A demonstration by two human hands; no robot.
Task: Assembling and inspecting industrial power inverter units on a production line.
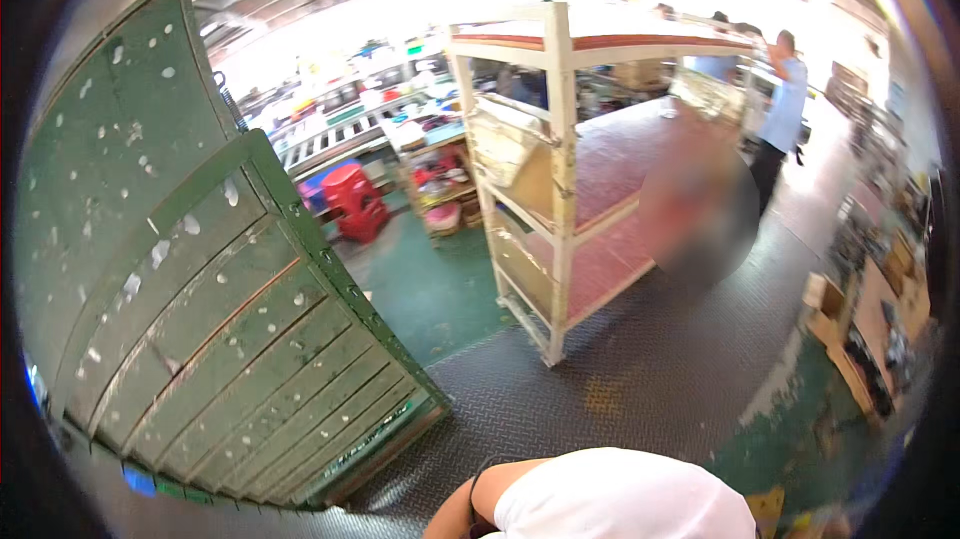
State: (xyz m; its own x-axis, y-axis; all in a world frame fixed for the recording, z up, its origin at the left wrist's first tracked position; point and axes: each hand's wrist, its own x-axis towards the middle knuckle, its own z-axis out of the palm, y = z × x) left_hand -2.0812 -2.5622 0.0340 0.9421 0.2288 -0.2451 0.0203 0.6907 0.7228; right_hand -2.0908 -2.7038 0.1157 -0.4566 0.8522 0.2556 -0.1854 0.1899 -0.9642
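Observation:
Neither of my hands shows in the head view. At the lower edge a bent bare arm [474, 505] with a dark band comes out of white cloth [620, 494]; its hand is out of the picture, and I cannot tell whose arm it is. To the left stands a tall green metal panel [215, 339], ribbed and spotted with chipped paint. Ahead is a shelf rack [562, 169] with a cream frame and reddish shelves. A grey, blurred round patch [700, 224] covers part of its right side.
Dark tread-plate flooring [620, 389] runs past the rack. Red stacked stools [353, 204] stand behind the green panel, beside a cluttered shelf [440, 174] and a roller conveyor [330, 142]. A person in a light blue shirt [787, 104] stands beyond the rack. Wooden boards [855, 319] lie at right.

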